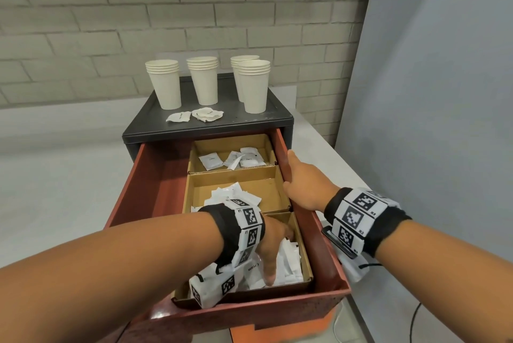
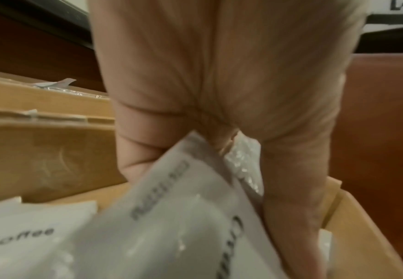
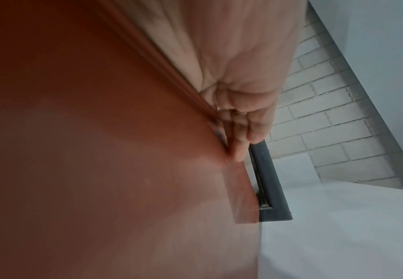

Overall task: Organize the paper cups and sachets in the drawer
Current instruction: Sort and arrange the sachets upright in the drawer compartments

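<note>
A red drawer [image 1: 155, 190] stands pulled out of a dark grey cabinet [image 1: 211, 129]. Three cardboard compartments fill its right side, each with white sachets: far [image 1: 230, 159], middle [image 1: 236, 195], near [image 1: 288, 265]. My left hand [image 1: 273, 254] reaches into the near compartment, and in the left wrist view its fingers [image 2: 143, 151] and thumb pinch a white sachet [image 2: 183, 217]. My right hand [image 1: 302, 181] grips the drawer's right wall [image 3: 100, 151], thumb inside, fingers [image 3: 240, 143] outside. Several stacks of paper cups [image 1: 204, 80] and loose sachets [image 1: 206, 114] sit on the cabinet top.
The left half of the drawer holds nothing. A sachet marked Coffee [image 2: 28, 226] lies in the near compartment beside my hand. A brick wall [image 1: 166, 9] rises behind the cabinet and a grey panel [image 1: 444, 93] stands to the right. The cabinet rests on a white counter [image 1: 55, 162].
</note>
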`<state>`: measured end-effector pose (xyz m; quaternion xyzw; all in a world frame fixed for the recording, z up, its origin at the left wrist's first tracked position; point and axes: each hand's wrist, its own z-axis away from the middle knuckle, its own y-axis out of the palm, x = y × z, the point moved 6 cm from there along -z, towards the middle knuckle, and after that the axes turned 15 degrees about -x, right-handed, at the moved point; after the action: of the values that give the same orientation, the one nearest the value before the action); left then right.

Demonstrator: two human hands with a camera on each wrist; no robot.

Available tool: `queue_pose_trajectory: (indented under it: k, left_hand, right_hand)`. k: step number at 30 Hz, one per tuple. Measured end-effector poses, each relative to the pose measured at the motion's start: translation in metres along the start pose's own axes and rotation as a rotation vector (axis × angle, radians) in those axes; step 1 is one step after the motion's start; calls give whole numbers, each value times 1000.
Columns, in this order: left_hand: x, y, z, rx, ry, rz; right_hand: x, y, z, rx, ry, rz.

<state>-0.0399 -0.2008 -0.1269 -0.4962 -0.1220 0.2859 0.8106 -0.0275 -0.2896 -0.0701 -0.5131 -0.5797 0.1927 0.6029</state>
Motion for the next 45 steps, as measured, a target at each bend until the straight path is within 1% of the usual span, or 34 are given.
queue_pose_trajectory:
  k: [4,8,17,24,27,29,31,35,37,39,41,43,45]
  left_hand:
    - [-5,2,-1,13,-14,-67]
    - [-1,4,-4,12,-29,-76]
    - [4,-14,-3,-150,-31,-87]
    - [9,-20,1,-181,-22,43]
    - [23,-28,5,-202,-86,201]
    - [30,-35,9,-205,-88,345]
    - [40,-43,11,-222,-89,423]
    - [64,-59,18,-330,-147,620]
    - [77,-67,22,-378,-182,783]
    - [90,-75,26,-420,-196,1004]
    - [102,-82,29,-461,-205,1215]
    - [116,-88,32,-514,-236,1401]
    - [129,-93,34,-580,-271,1564]
  right_hand:
    - [-1,-1,1,-2,-6,-3]
    - [-1,-1,2,-4,-9,-10]
    - [-1,-1,1,0,-18,-5]
    - [-1,-1,1,15,-23,17]
    - [0,-3,0,46,-41,50]
    - [1,-5,-1,75,-52,76]
    - [2,-9,-2,110,-78,105]
    - [5,-22,-10,173,-136,213]
    - [10,-31,-17,192,-168,301]
    - [21,-43,-25,180,-201,367]
    - [36,-56,-35,134,-221,356]
    - [54,-64,-48,67,-219,275]
    - [72,-64,-58,28,-196,135]
